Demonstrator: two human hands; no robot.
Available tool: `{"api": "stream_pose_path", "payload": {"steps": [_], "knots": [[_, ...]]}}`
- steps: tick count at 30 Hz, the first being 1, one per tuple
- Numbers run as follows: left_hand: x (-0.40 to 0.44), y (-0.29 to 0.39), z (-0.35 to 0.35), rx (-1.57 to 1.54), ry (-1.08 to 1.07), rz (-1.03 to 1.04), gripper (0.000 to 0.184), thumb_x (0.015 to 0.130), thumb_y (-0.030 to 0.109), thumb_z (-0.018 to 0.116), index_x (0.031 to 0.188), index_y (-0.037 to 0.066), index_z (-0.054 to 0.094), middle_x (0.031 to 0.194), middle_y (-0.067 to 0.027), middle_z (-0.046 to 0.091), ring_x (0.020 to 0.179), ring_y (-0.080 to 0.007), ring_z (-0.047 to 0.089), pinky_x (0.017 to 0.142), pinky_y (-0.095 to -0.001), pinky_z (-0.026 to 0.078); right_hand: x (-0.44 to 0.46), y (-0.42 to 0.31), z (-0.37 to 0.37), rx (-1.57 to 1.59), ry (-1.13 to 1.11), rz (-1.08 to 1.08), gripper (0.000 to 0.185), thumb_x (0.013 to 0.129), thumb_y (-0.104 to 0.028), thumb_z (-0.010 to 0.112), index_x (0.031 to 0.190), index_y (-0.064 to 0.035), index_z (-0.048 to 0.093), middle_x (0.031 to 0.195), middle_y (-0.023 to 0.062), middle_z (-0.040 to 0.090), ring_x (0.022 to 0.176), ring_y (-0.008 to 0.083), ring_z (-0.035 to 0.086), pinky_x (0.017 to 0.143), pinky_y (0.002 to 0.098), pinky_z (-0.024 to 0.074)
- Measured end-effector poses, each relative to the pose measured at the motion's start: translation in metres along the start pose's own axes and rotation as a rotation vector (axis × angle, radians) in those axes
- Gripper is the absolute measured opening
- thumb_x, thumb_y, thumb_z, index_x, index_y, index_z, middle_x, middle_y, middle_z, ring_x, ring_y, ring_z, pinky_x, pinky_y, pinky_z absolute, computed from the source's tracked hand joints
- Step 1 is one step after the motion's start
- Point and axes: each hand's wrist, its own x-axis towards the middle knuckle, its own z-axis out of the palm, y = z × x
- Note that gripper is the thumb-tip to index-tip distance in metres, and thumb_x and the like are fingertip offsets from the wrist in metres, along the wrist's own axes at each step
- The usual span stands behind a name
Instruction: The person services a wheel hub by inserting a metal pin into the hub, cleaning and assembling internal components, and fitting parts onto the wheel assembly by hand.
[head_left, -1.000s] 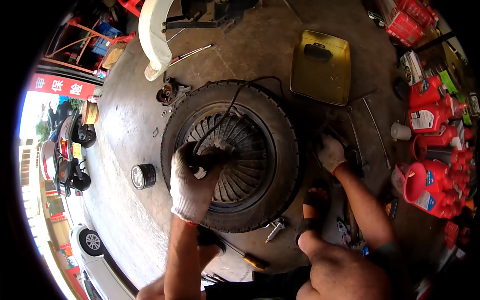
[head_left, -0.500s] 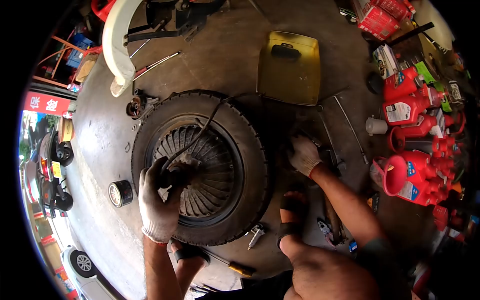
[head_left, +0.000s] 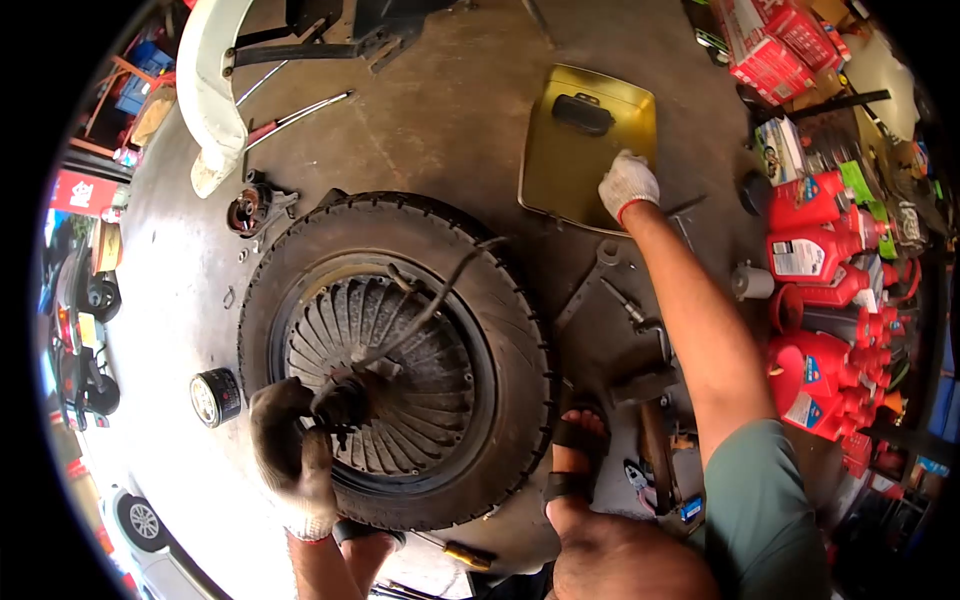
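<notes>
A wheel with a black tyre (head_left: 395, 345) and a finned metal hub (head_left: 425, 420) lies before me on the floor. From its central axle (head_left: 345, 400) a thick black cable (head_left: 445, 295) curves up and right. My left hand (head_left: 292, 450), in a white work glove with dark, soiled fingers, is curled closed at the axle's end. My right hand (head_left: 629, 182), also gloved, is over the right side of a shallow yellow tray (head_left: 560, 160). Its fingers are bent inward, and anything inside them is hidden. A dark flat part (head_left: 582, 114) lies in the tray.
A wrench (head_left: 590, 285), a hammer (head_left: 655, 440) and pliers (head_left: 640, 480) lie right of the wheel. Red bottles (head_left: 810, 250) line the right side. A round tin (head_left: 215, 397) and a round metal part (head_left: 255, 210) sit to the left. A screwdriver (head_left: 468, 556) lies near my feet.
My right hand has moved from the tools beside the tyre up to the yellow tray. My left hand stays by the axle, its fingers turned slightly. The view has shifted a little.
</notes>
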Motion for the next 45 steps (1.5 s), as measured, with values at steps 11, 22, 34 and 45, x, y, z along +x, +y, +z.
{"api": "stream_pose_path", "payload": {"steps": [11,22,34,45], "knots": [[0.021,0.007,0.003,-0.119,0.084,-0.043,0.027,0.093,0.008,0.054,0.115,-0.007,0.062,0.109,-0.0158,0.060,0.096,-0.0223,0.062,0.088,-0.0335,0.049,0.050,-0.017,0.048,0.553,0.114,0.598,0.029,0.095,-0.020,0.054,0.103,0.0057,0.066,0.094,0.0142,0.066,0.085,0.0288,0.069,0.060,0.0372,0.0556],[0.024,0.007,0.002,-0.084,0.126,0.049,0.027,0.088,-0.003,0.047,0.111,-0.006,0.062,0.105,-0.0163,0.063,0.091,-0.0212,0.061,0.082,-0.0334,0.051,0.023,-0.015,0.023,0.405,-0.014,0.322,0.047,0.085,-0.018,0.069,0.117,0.0083,0.048,0.108,0.0247,0.070,0.099,0.0363,0.074,0.081,0.0424,0.0617],[0.009,0.097,0.017,-0.086,-0.213,0.342,0.021,0.094,0.012,0.059,0.112,0.000,0.063,0.099,-0.0139,0.064,0.087,-0.0262,0.061,0.076,-0.0366,0.051,-0.010,0.032,0.002,1.123,0.427,0.530,0.035,0.078,-0.014,0.066,0.104,0.0070,0.056,0.097,0.0322,0.070,0.092,0.0454,0.070,0.081,0.0471,0.0568],[-0.072,0.092,0.227,-1.469,-0.340,-1.241,0.056,0.111,0.042,0.029,0.152,0.005,0.038,0.151,-0.0154,0.046,0.143,-0.0297,0.042,0.119,-0.0501,0.032,-0.294,0.015,-0.121,1.926,0.030,-0.401,0.025,0.087,-0.004,0.066,0.111,-0.0007,0.059,0.097,0.0075,0.066,0.085,0.0165,0.067,0.079,0.0310,0.0540]]}}
